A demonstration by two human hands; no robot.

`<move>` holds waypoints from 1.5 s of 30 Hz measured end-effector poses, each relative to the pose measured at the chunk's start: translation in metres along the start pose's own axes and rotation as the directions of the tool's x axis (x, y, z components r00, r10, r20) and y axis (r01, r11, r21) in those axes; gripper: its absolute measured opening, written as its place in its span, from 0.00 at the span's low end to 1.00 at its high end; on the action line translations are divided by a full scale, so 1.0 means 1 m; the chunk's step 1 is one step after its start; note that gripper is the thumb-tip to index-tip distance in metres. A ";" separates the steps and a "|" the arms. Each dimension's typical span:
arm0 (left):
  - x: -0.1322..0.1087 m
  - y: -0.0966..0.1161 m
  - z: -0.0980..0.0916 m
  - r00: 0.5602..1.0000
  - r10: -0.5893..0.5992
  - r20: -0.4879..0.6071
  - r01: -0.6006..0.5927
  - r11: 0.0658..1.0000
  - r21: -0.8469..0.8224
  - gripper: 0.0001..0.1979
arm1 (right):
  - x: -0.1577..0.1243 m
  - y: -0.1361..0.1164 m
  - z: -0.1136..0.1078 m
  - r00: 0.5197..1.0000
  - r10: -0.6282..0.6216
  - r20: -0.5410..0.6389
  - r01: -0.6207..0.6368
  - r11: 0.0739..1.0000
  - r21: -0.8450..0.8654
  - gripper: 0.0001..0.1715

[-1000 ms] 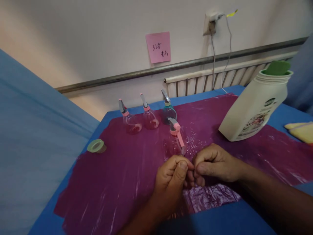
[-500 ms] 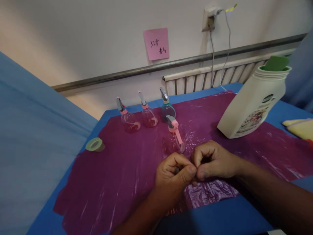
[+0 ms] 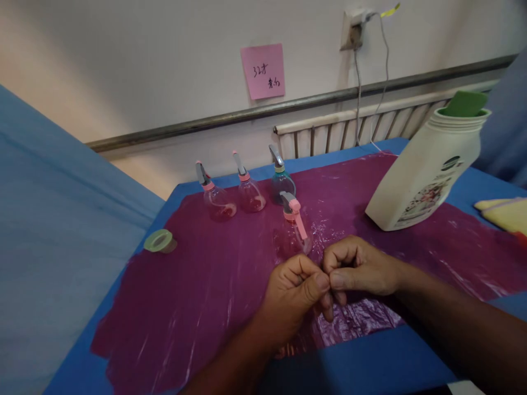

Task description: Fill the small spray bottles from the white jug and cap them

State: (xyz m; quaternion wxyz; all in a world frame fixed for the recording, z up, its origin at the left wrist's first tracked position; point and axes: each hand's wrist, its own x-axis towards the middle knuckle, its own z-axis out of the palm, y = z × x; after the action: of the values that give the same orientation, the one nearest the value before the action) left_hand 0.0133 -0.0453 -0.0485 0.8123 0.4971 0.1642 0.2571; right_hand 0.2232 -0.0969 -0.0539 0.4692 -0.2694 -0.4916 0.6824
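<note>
My left hand and my right hand meet fingertip to fingertip above the front of a purple plastic sheet. Each has thumb and forefinger pinched together. Whatever lies between the fingertips, if anything, is hidden or too small to name. Just beyond them stands a clear spray bottle with a pink and grey trigger head, its lower part close to my left knuckles. Two more clear spray bottles with pink collars, one at the left and one beside it, stand farther back, near a teal spray bottle.
A large cream jug with a green piece in its mouth stands at the right. A small pale green cup lies at the left. Yellow cloth sits at the right edge. A blue curtain hangs at the left.
Both hands stay pinched together in nearly the same place. The lower fingers have shifted a little and now show below the thumbs. The bottles, jug and cup have not moved.
</note>
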 end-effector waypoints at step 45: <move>0.004 0.010 0.000 0.997 -0.054 -0.061 0.060 0.993 0.100 0.23 | 0.002 0.002 -0.005 0.998 0.022 -0.055 -0.027 0.996 -0.086 0.23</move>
State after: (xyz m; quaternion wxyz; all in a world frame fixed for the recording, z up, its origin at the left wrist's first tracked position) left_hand 0.0141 -0.0392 -0.0393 0.7879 0.5251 0.2148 0.2395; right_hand 0.2257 -0.0936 -0.0575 0.4617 -0.3139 -0.5046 0.6586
